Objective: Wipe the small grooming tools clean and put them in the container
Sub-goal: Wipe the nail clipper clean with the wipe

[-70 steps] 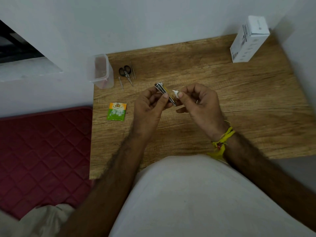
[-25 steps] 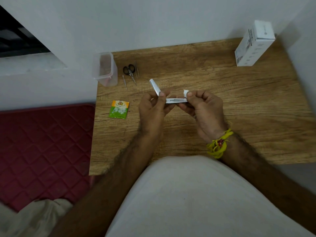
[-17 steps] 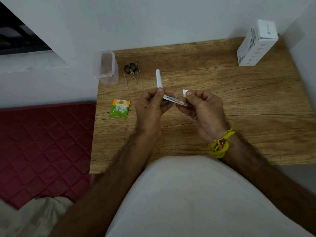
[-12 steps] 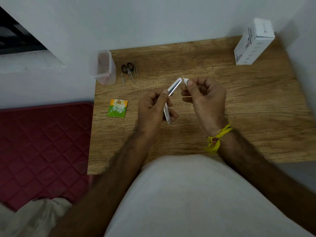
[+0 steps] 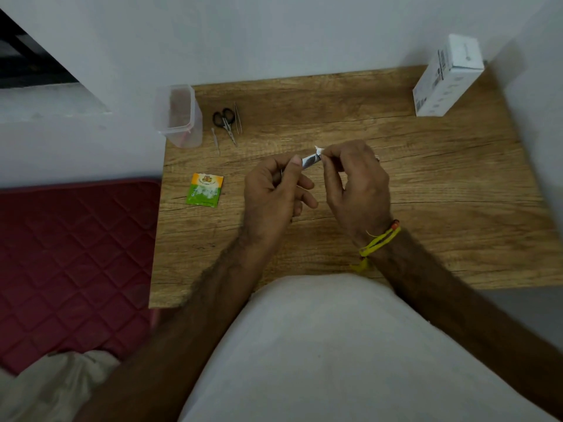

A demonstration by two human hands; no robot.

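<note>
1. Hands have closed in on each other since half a second ago: the left hand [image 5: 274, 193] then held the metal tool [image 5: 310, 161] with a long stretch showing below and between the fingers, and now only a short silver piece shows between the two thumbs.
2. Left thumb and fingers are curled round the lower end of the tool, above the middle of the table [image 5: 426, 208].
3. Right hand [image 5: 356, 184] pinches a small white wipe [image 5: 318, 151] against the upper end of the tool; it has dropped lower and nearer the left hand than before. A yellow thread band [image 5: 379, 242] sits on that wrist.
4. Nothing else on the table has shifted since the earlier frames.
5. Red quilted mat [image 5: 73, 257] lies on the floor at the far left, beside the table's left edge.
6. Clear plastic container [image 5: 179, 117] stands at the table's far left corner, open at the top.
7. Just right of it lie small black-handled scissors [image 5: 225, 121], with a thin metal pick [image 5: 215, 140] on their left and tweezers [image 5: 238, 120] on their right.
8. Green and orange sachet [image 5: 204, 190] lies flat nearer the left edge, well apart from the hands.
9. White carton [image 5: 446, 77] stands at the far right corner, against the pale wall [image 5: 274, 35].
10. White cloth [image 5: 335, 345] covers the person's lap along the near edge.
</note>
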